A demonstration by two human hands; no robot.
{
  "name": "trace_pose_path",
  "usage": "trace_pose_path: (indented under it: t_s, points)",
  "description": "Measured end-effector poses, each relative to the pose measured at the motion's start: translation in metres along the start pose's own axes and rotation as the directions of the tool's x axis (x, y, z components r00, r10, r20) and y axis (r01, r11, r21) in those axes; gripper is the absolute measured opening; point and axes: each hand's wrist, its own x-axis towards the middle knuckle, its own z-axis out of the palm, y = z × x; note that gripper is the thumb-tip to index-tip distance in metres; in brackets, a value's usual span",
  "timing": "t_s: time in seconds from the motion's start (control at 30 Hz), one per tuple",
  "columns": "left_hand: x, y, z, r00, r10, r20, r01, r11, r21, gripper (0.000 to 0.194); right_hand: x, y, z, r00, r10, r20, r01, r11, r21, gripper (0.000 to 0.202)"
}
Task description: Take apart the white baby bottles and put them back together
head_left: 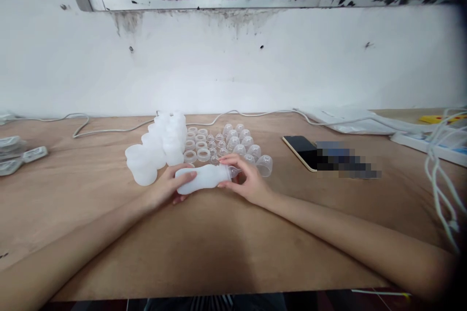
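White bottle (206, 178) between hands (171, 182) (249, 180) — left around base, right curled at collar (229, 172).

The bottle (205, 178) is frosted white, with softly curved sides. It is held sideways in the middle of the scene, its base to the left. At its right end is a clear teat (234, 171), which points right.

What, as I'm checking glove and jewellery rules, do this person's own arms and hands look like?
The left hand and right hand are both gloveless. The left forearm and right forearm are slim, with no sleeve, watch or bracelet in view. No ring shows on the visible fingers; the nails are too small to judge.
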Motion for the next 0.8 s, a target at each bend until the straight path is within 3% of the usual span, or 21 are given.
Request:
trace_pose_path:
  t_s: [0.1,0.2,0.47,0.67,0.8]
  points:
    - [-0.004,-0.002,-0.001,0.955,0.281,-0.097,-0.22,0.887,0.407,0.038,0.0,-0.002,-0.002,0.999,0.017,0.031,-0.018,1.0,0.02,0.035]
    - [-0.005,-0.004,-0.004,0.878,0.47,-0.095,-0.332,0.739,0.586,0.039,-0.001,-0.005,-0.006,0.995,-0.021,0.094,0.016,0.999,0.05,0.034]
    - [0.001,-0.013,-0.01,0.818,0.571,-0.069,-0.41,0.663,0.627,0.039,-0.002,-0.002,-0.005,0.997,0.058,0.042,-0.064,0.984,0.166,0.031]
    - [0.003,-0.014,-0.008,0.703,0.712,0.008,-0.568,0.554,0.608,0.041,0.0,0.004,-0.001,0.982,0.184,0.05,-0.19,0.935,0.298,0.027]
    - [0.004,-0.016,-0.006,0.654,0.755,0.044,-0.6,0.482,0.638,0.038,0.001,0.004,-0.002,0.965,0.248,0.092,-0.264,0.915,0.305,0.021]
